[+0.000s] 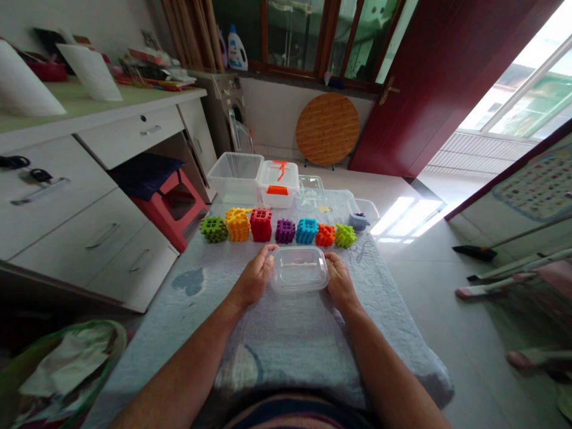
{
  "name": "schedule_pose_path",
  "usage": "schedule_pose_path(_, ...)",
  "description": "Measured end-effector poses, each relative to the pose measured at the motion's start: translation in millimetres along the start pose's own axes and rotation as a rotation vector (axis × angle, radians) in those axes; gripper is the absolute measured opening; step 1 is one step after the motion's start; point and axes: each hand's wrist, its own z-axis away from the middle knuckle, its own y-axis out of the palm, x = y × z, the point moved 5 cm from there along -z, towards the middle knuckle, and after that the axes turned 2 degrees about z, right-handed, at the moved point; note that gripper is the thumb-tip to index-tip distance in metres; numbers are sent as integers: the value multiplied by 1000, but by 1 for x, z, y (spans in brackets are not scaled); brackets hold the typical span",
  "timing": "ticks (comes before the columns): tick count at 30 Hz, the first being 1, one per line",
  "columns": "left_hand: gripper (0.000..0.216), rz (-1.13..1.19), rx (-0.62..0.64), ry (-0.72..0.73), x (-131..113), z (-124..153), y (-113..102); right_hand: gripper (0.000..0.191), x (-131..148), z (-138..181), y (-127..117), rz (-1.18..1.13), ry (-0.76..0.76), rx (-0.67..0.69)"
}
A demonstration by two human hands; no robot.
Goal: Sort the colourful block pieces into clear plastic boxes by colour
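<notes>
A small clear plastic box [298, 269] with its lid on rests on the pale blue quilt [286, 333] in front of me. My left hand [255, 275] grips its left side, fingers curled round the edge. My right hand [338, 277] grips its right side the same way. Just beyond the box runs a row of several lattice cube toys: green [214, 229], yellow-orange [238, 224], red [261, 224], purple [285, 230], blue [306, 230], orange [325, 235] and lime [345, 235].
Behind the row stand an open clear tub [235, 176], a lidded clear box with an orange latch [277, 183] and smaller clear containers [365, 213]. A white drawer unit [89, 196] and a red stool [172, 205] lie left. Tiled floor [429, 262] lies right.
</notes>
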Motion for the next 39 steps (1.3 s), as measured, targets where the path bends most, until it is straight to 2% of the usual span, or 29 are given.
schedule_pose_path(7,51,210,108,-92,11,-6,0,36,1,3,-1,-17,36,20)
schedule_pose_path(11,41,264,115,-50,13,-12,-6,40,1,2,-7,6,64,30)
schedule_pose_path(13,43,288,141,-16,11,-11,-10,42,10,2,-15,82,-11,-28)
schedule_pose_path(15,56,325,209,14,8,-9,-12,42,30,5,-23,217,-194,-60)
schedule_pose_path(17,78,364,328,60,5,-4,-11,50,54,11,-21,393,-418,29)
schedule_pose_path(20,120,295,465,131,0,3,-6,92,80,20,-2,678,-643,319)
schedule_pose_path(23,142,133,434,148,-2,5,-1,113,88,18,17,904,-687,514)
schedule_pose_path(26,142,58,372,189,-6,5,3,115,90,10,29,1012,-659,603)
schedule_pose_path(29,139,78,357,216,-8,5,5,111,93,6,31,999,-654,631)
schedule_pose_path(34,137,55,350,239,-8,5,6,102,99,10,11,792,-680,586)
schedule_pose_path(39,121,-17,363,191,-7,4,-1,91,96,12,-40,710,-633,421)
